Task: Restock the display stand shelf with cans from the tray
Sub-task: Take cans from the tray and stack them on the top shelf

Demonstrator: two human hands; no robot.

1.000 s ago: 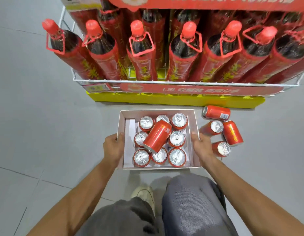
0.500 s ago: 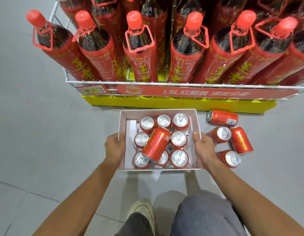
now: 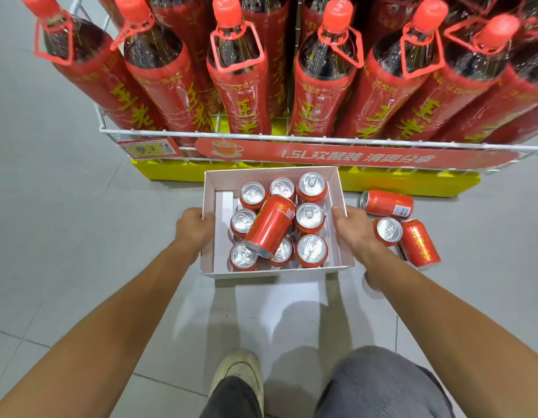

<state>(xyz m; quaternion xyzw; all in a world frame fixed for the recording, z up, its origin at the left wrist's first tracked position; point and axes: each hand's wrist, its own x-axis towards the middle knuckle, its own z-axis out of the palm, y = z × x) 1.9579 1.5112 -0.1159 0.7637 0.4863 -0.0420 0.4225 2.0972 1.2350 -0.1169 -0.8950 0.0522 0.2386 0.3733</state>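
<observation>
A white cardboard tray (image 3: 210,188) hangs above the floor, gripped on both sides. My left hand (image 3: 193,227) clasps its left wall and my right hand (image 3: 353,229) clasps its right wall. Inside stand several red cans with silver tops (image 3: 310,250), and one red can (image 3: 270,226) lies tilted across them. The display stand's wire shelf (image 3: 261,139) is just beyond the tray, packed with large red bottles (image 3: 240,86).
Several loose red cans (image 3: 387,204) lie and stand on the grey tiled floor to the right of the tray, behind my right hand. A yellow base (image 3: 409,184) runs under the shelf. My shoe (image 3: 239,375) and knee are below.
The tray has risen off the floor in both hands and come closer to the shelf. My view has moved up and nearer the bottles.
</observation>
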